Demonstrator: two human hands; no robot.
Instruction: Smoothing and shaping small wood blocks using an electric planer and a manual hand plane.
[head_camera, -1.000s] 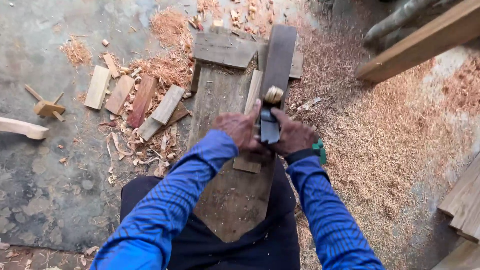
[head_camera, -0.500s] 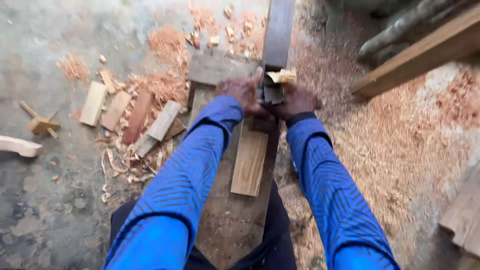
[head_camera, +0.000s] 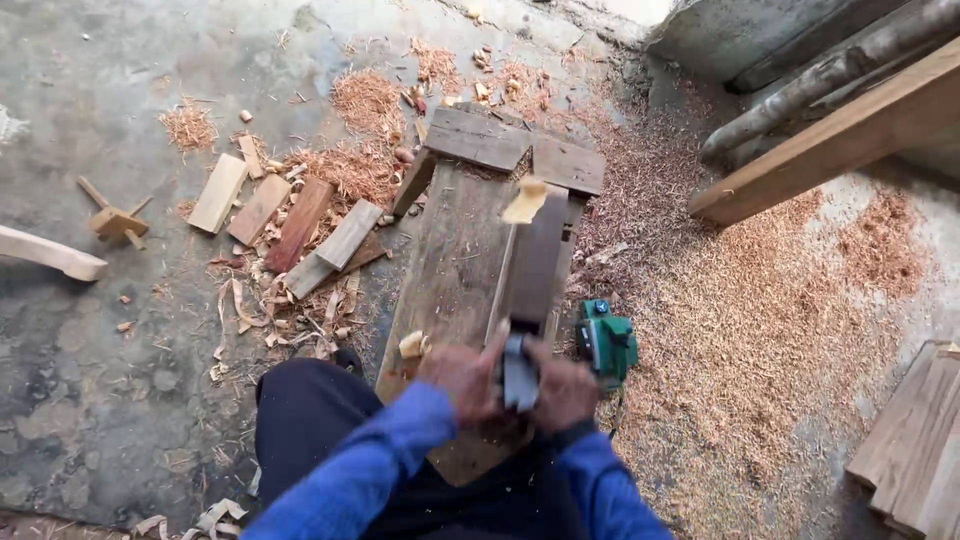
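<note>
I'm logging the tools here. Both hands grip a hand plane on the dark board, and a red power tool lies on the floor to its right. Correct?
Not quite: the power tool is green, not red, as the head view shows. The rest holds: left hand and right hand grip the hand plane on the dark board.

Grey concrete floor (head_camera: 110, 420), stained and cracked, lies under even daylight. Sawdust (head_camera: 760, 330) blankets its right side, offcuts (head_camera: 290, 225) scatter left, and timber beams (head_camera: 830, 150) lean at upper right.

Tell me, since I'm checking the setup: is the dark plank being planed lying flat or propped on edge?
Flat. The plank lies lengthwise on the low wooden bench, broad face up, a curled shaving on it.
</note>
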